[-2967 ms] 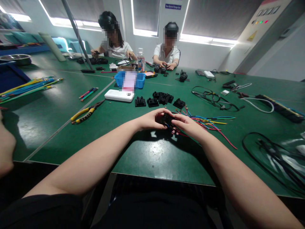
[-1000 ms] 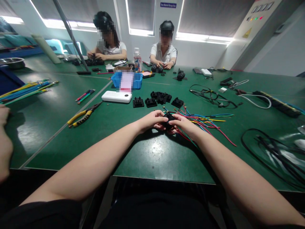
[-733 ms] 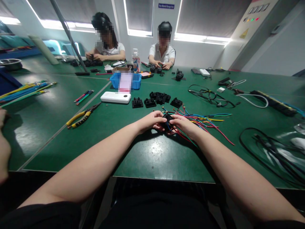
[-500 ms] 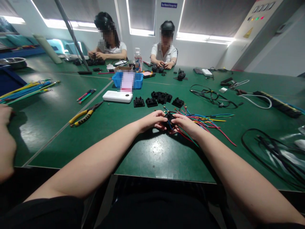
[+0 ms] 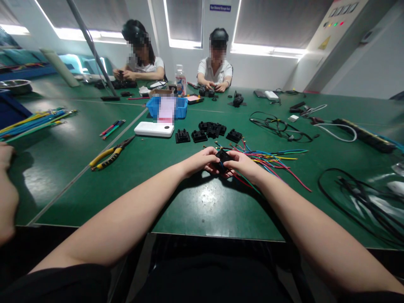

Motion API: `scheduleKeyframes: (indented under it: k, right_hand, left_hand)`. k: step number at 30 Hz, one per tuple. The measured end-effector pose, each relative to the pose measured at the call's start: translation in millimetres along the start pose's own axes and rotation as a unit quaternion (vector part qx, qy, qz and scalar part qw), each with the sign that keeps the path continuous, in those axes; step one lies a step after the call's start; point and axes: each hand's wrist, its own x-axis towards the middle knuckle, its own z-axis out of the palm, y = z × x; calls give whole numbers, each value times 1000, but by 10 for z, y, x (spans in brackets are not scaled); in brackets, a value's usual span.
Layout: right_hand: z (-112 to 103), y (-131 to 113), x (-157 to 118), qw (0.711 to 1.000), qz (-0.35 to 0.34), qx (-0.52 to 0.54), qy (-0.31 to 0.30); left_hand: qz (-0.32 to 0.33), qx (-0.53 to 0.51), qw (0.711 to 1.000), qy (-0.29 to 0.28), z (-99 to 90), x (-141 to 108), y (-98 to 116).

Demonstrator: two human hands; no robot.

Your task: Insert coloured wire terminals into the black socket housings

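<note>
Between my two hands is a small black plastic housing [image 5: 222, 156], held a little above the green table [image 5: 202, 202]. My left hand [image 5: 206, 160] grips its left side, thumb on top. On the other side my right hand [image 5: 239, 163] pinches it, the thumb near a short blue wire on the housing. My fingers cover much of the part. Loose coloured wires [image 5: 274, 158], red, green, blue and yellow with metal ends, lie under and beyond my right hand. Several similar black housings [image 5: 213, 129] rest just past my hands.
Yellow-handled pliers [image 5: 110, 155], a white power bank [image 5: 154, 129] and a blue bin [image 5: 180, 108] lie to the left. Black cables [image 5: 356, 202] coil at right. Another person's arm [image 5: 8, 193] reaches in at the left edge. Two people [image 5: 217, 69] sit across the table.
The black housing has tilted slightly between my hands, and my right thumb has moved down and left over it. The blue wire shows less now. The view has shifted slightly.
</note>
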Motion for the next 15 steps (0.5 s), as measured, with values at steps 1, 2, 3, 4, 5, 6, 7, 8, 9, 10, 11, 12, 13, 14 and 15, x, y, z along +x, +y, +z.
scheduleKeyframes:
  k: [1, 2, 3, 4, 5, 6, 7, 8, 9, 10, 11, 12, 13, 14, 15]
  right_hand:
    - [4, -3, -2, 1000, -1, 0, 0]
    - [7, -6, -5, 1000, -2, 2, 1]
    - [11, -9, -8, 1000, -3, 4, 0]
    - [15, -12, -11, 1000, -3, 6, -1]
    - [19, -14, -14, 1000, -4, 9, -3]
    - [22, -15, -16, 1000, -4, 12, -5]
    - [25, -14, -18, 1000, -5, 15, -7]
    - [27, -13, -19, 1000, -6, 17, -9]
    - [27, -12, -18, 1000, -7, 18, -10]
    - [26, -10, -16, 1000, -10, 17, -10]
    - [23, -9, -12, 1000, -13, 14, -8]
    - [20, -8, -8, 1000, -16, 10, -5]
    - [16, -9, -4, 1000, -19, 6, -4]
    - [14, -10, 0, 1000, -21, 3, -3]
    - [13, -12, 2, 1000, -22, 0, -3]
  left_hand:
    - [2, -1, 1000, -3, 0, -7, 4]
    - [4, -1, 1000, -6, 0, -13, 9]
    - [6, -2, 1000, -8, 0, -18, 14]
    - [7, -3, 1000, -10, -1, -21, 18]
    - [8, -3, 1000, -10, -1, -23, 21]
    - [8, -4, 1000, -10, -2, -25, 23]
    - [8, -4, 1000, -10, -2, -25, 24]
    - [8, -4, 1000, -9, -1, -26, 24]
    - [8, -5, 1000, -8, 1, -27, 24]
    - [8, -4, 1000, -8, 3, -28, 23]
    - [9, -3, 1000, -7, 6, -30, 22]
    - [10, -1, 1000, -6, 9, -32, 20]
    - [10, 1, 1000, -6, 13, -34, 19]
    - [11, 3, 1000, -5, 16, -36, 17]
    - [12, 5, 1000, -5, 18, -37, 14]
